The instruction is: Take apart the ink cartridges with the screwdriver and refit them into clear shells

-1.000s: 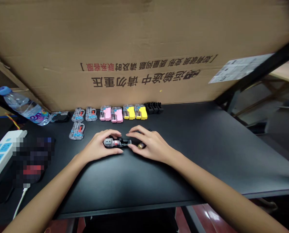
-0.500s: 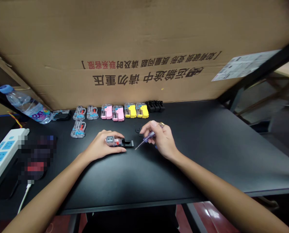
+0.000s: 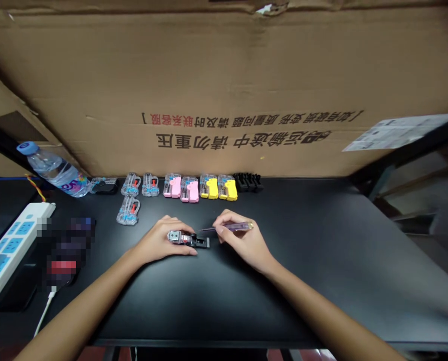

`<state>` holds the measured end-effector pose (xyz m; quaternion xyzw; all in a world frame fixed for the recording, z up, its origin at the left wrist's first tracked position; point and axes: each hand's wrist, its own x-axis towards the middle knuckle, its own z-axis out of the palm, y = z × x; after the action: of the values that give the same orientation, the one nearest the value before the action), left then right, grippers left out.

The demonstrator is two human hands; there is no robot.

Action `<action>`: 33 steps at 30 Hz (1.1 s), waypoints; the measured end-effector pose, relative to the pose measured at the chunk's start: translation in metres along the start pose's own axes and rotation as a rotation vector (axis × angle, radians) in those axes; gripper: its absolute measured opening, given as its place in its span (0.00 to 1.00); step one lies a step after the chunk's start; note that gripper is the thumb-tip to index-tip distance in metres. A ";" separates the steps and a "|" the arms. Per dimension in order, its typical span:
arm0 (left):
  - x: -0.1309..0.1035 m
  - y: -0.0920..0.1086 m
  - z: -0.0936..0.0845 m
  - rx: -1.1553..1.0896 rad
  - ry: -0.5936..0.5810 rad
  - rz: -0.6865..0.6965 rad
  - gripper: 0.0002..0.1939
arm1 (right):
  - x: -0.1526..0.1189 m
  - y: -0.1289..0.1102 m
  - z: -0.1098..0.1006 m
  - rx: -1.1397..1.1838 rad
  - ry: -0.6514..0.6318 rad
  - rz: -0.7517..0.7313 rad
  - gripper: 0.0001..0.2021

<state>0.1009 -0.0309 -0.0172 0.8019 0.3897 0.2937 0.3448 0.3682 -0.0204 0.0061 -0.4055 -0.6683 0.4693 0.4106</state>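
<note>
My left hand [image 3: 163, 240] lies on the black table, its thumb and fingers closed around a small clear-and-black toy-like device [image 3: 186, 239] with a red part inside. The device's black end points right, out past my fingertips. My right hand [image 3: 242, 241] pinches a screwdriver [image 3: 236, 226] with a clear purplish handle, held nearly level. Its thin shaft points left, and the tip is at the far side of the device, close to my left fingers. Whether the tip touches the device I cannot tell.
Along the cardboard wall [image 3: 224, 75] stand clear devices [image 3: 131, 184], pink ones [image 3: 189, 189], yellow ones [image 3: 227, 187] and black parts [image 3: 248, 181]. At the left are a water bottle [image 3: 58, 170], a white power strip [image 3: 17, 245] and a blurred-out item with a white cable [image 3: 45, 313].
The screwdriver has swung from slanting down-left to nearly level, and its tip has moved left to the device. My left hand keeps its hold. The camera view has tilted and shifted slightly.
</note>
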 end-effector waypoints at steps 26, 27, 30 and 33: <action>0.001 0.007 0.000 0.052 -0.017 0.072 0.18 | -0.012 -0.005 0.004 -0.066 -0.028 -0.174 0.11; 0.001 0.007 -0.001 0.056 -0.015 0.073 0.18 | -0.011 -0.006 0.004 -0.061 -0.021 -0.173 0.11; 0.002 0.006 -0.002 0.028 0.001 0.062 0.21 | -0.010 -0.006 0.006 -0.063 -0.028 -0.168 0.11; 0.002 0.006 -0.001 -0.066 -0.001 0.038 0.28 | -0.010 -0.003 0.006 -0.049 -0.032 -0.144 0.12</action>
<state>0.1033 -0.0318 -0.0113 0.7975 0.3642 0.3126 0.3656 0.3655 -0.0317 0.0059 -0.3588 -0.7135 0.4285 0.4226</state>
